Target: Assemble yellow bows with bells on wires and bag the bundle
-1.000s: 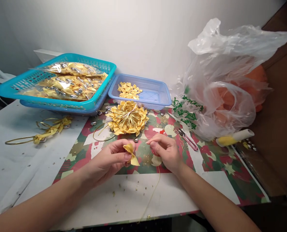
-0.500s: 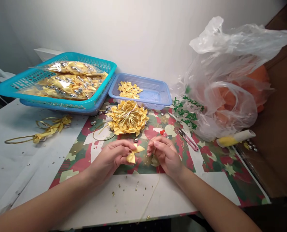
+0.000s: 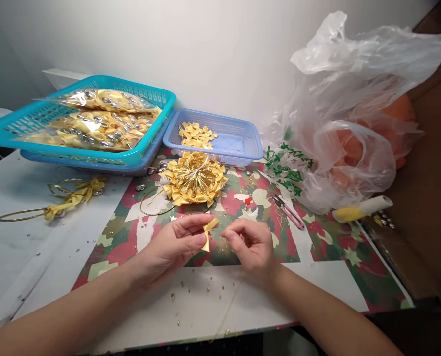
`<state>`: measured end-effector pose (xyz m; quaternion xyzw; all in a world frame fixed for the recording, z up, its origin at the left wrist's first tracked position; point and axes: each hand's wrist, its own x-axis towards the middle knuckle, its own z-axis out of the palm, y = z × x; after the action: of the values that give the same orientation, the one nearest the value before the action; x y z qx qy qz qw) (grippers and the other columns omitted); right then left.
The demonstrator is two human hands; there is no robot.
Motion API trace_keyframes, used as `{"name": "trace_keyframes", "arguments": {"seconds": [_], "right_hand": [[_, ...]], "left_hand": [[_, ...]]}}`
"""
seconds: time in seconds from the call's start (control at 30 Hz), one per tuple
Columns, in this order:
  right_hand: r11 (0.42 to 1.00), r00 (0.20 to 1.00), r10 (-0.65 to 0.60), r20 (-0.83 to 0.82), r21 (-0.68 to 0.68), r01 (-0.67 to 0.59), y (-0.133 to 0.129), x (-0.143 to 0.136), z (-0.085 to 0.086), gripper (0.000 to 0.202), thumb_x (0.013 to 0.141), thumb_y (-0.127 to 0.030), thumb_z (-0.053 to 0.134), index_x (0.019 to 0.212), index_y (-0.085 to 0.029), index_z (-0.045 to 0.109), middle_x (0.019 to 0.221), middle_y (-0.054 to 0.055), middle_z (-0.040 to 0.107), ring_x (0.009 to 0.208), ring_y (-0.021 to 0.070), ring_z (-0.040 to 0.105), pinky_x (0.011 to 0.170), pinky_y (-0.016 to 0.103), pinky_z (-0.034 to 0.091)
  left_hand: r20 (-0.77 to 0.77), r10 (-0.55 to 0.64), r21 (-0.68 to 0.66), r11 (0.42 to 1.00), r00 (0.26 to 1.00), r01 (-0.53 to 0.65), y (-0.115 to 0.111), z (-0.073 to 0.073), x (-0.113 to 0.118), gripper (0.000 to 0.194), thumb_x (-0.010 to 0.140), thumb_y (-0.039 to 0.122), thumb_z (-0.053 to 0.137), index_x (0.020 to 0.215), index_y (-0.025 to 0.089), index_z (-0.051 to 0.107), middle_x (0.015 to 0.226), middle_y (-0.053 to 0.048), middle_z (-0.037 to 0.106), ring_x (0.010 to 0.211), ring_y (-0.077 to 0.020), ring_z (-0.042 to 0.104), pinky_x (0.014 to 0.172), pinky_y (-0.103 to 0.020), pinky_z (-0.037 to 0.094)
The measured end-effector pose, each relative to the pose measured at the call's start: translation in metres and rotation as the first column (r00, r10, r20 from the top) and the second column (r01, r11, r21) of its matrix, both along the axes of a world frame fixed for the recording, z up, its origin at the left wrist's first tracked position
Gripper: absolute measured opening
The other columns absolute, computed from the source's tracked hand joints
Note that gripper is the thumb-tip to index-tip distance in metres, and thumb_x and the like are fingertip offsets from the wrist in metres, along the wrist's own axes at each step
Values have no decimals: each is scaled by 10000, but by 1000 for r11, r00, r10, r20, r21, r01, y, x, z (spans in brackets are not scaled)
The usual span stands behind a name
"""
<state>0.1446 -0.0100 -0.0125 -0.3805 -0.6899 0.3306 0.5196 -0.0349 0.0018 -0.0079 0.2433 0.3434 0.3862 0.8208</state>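
My left hand [image 3: 177,242] pinches a small yellow ribbon bow [image 3: 207,235] between thumb and fingers, its tails sticking out to the right. Across a small gap, my right hand [image 3: 253,244] is closed in a pinch with its fingertips toward the bow. A thin pale thread [image 3: 230,304] trails from beneath the right hand down to the table's front edge. Whether a needle is in the right fingertips is too small to tell. Just beyond both hands lies a round bundle of yellow bows with gold cords [image 3: 196,179], tied at its middle.
A turquoise basket [image 3: 131,158] holds clear bags of bows with silver beads. Beside it, a blue basket [image 3: 248,160] contains loose yellow bows. Pink-handled snips [image 3: 292,215], a plastic bag [image 3: 327,168] and a cardboard tube [image 3: 363,209] lie right; corded bows [image 3: 73,198] lie left.
The bow has turned in my left fingers and stands more upright. My right hand has closed further, its fingertips shifting slightly left toward the bow.
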Motion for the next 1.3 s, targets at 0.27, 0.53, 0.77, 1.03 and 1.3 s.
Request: {"name": "trace_keyframes", "arguments": {"seconds": [0.27,0.53,0.77,1.03,1.3], "right_hand": [[1000,999,-4,32,26,3,-1,-1,2,187,852,-188,538,693,-179,636,519,-38,578,433,63,446,422,198,368],[998,1000,8,17,62,-9,0,-1,2,177,843,-157,546,695,-164,643,522,-37,586,437,55,450,423,187,368],[998,1000,10,25,65,-12,0,0,-1,178,856,-179,541,714,-174,650,549,-26,617,442,63,465,419,198,373],[996,999,8,49,85,-12,-1,-1,2,184,830,-141,532,671,-178,619,524,-31,580,431,63,437,409,196,357],[995,998,35,49,87,-39,-1,-2,2,171,820,-107,547,673,-172,605,510,-45,541,425,54,398,409,189,331]], "left_hand": [[46,-12,-43,999,999,14,-2,2,1,341,513,174,929,819,248,798,801,43,769,630,-57,676,634,-101,529],[37,6,-41,999,999,-5,0,2,0,351,497,177,935,815,234,799,804,41,765,598,-30,635,633,-88,522],[31,1,-55,998,1000,1,-1,2,0,349,494,168,933,806,245,796,780,27,757,599,-46,635,632,-116,521],[28,-17,-41,999,999,18,-2,1,0,333,516,174,925,811,256,794,793,36,756,664,-80,685,645,-128,526],[7,-22,6,1000,1000,22,-2,-3,0,324,533,194,922,826,254,796,828,17,762,640,-57,651,641,-120,514]]}}
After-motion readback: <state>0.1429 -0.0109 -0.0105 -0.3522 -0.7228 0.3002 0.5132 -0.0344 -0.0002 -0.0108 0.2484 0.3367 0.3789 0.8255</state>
